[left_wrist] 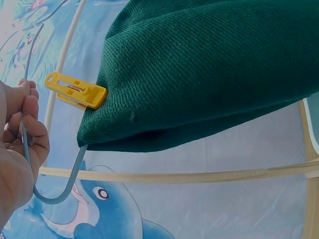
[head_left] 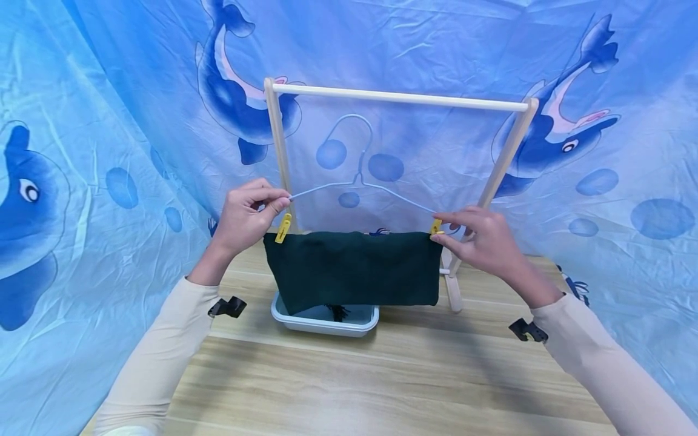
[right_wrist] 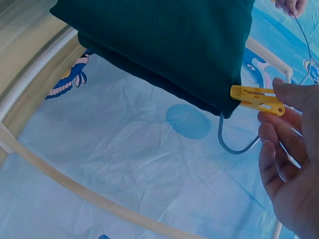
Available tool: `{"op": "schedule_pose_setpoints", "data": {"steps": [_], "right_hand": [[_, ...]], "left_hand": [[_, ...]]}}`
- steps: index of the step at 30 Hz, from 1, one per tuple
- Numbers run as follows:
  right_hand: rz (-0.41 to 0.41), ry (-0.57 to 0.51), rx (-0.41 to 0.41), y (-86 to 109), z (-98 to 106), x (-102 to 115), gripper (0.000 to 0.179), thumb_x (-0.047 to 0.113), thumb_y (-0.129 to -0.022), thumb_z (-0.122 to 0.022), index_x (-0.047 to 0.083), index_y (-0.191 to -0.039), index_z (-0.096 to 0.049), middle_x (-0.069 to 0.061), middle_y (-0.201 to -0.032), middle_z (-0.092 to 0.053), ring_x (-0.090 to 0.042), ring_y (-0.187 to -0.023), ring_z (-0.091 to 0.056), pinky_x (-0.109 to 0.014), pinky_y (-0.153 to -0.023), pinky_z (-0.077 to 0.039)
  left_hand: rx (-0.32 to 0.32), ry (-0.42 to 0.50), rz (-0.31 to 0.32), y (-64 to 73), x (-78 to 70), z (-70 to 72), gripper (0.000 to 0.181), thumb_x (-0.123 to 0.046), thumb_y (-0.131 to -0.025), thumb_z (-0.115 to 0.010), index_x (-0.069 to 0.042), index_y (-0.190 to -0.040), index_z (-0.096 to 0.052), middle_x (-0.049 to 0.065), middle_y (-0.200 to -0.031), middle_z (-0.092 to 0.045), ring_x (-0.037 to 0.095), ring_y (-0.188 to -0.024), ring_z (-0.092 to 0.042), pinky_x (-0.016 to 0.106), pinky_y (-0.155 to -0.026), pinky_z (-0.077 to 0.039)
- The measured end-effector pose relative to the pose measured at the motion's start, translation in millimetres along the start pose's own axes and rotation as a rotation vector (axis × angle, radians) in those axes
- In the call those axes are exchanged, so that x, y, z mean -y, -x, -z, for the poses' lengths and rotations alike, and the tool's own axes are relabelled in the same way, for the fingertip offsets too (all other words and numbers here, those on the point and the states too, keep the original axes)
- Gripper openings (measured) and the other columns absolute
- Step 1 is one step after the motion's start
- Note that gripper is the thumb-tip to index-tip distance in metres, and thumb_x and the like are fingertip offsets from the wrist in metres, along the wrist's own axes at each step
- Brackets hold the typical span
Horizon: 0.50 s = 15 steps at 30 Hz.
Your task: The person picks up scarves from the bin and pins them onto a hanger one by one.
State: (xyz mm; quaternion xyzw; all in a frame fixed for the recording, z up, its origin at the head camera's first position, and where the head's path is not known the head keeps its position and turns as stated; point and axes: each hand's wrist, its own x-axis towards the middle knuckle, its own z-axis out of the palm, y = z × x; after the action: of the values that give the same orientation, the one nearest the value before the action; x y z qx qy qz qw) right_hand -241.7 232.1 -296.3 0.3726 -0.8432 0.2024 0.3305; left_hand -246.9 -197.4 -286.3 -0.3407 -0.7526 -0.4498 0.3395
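A folded dark green cloth (head_left: 354, 269) hangs over the lower bar of a light blue wire hanger (head_left: 357, 181). My left hand (head_left: 248, 215) pinches the hanger's left shoulder between thumb and fingers. Close beside it, a yellow clothespin (left_wrist: 77, 91) bites the cloth's left corner. At the opposite corner, my right hand (head_left: 480, 236) pinches a second yellow clothespin (right_wrist: 256, 98), whose nose is on the cloth's edge. Past that corner the hanger's curved end (right_wrist: 234, 149) shows. The hanger's hook (head_left: 351, 118) points up, apart from the rack's bar.
Behind the hanger stands a wooden rack with a white top bar (head_left: 398, 97). Below the cloth, a pale blue basin (head_left: 327, 327) with a dark item (head_left: 338, 312) inside rests on the wood-patterned table (head_left: 349, 387). A blue dolphin-print curtain (head_left: 436, 36) surrounds the area.
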Motion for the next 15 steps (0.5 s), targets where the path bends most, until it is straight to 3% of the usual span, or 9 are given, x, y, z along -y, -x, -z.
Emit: {"op": "schedule_pose_setpoints", "data": {"steps": [6,11,15], "right_hand": [[0.020,-0.009,-0.040,3.7,5,0,0.040,0.017,-0.073,-0.091,0.005,-0.109,-0.080,-0.008,-0.084,-0.075,-0.017,-0.066,-0.062,-0.033,-0.053,-0.050],[0.026,-0.028,-0.048,1.6,14,-3,0.036,0.030,-0.084,-0.083,0.004,-0.109,-0.079,-0.009,-0.088,-0.077,-0.019,-0.069,-0.064,-0.030,-0.057,-0.048],[0.020,-0.043,-0.051,-6.8,25,-3,0.031,0.023,-0.083,-0.082,0.005,-0.109,-0.080,-0.008,-0.089,-0.077,-0.017,-0.071,-0.062,-0.023,-0.061,-0.045]], "left_hand": [[-0.004,-0.005,0.005,1.9,1.4,-0.5,0.008,0.007,-0.089,-0.074,0.003,-0.093,-0.080,0.004,-0.072,-0.060,0.012,-0.064,-0.043,0.024,-0.056,-0.031],[-0.002,-0.013,0.006,3.6,2.1,-0.8,0.008,0.006,-0.089,-0.074,0.002,-0.093,-0.080,0.004,-0.072,-0.059,0.012,-0.064,-0.043,0.025,-0.055,-0.031],[-0.001,-0.011,0.002,4.7,2.4,-1.1,0.008,0.006,-0.089,-0.074,0.002,-0.093,-0.080,0.004,-0.072,-0.059,0.012,-0.064,-0.043,0.025,-0.056,-0.031]]}}
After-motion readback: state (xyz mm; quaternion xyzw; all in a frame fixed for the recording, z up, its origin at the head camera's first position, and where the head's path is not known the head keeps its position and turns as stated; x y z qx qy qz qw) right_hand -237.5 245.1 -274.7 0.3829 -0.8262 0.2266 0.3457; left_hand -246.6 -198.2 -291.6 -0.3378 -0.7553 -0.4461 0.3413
